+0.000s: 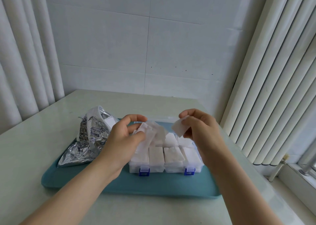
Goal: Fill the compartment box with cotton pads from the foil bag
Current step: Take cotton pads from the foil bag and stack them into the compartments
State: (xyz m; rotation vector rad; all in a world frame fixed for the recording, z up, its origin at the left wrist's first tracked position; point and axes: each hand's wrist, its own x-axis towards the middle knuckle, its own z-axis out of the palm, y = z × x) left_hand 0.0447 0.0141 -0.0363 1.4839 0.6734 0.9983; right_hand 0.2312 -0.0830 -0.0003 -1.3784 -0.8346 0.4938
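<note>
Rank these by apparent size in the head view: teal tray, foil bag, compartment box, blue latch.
1. teal tray
2-3. foil bag and compartment box: look alike, both partly hidden, so unranked
4. blue latch

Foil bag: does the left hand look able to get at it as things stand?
Probably yes. The foil bag lies right beside the left hand on the tray, nothing between them; but that hand pinches cotton pads, so it would need to drop them first.

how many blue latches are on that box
2. One blue latch is on the compartment box front wall toward its left end, the other toward its right end. None seems hidden.
</note>
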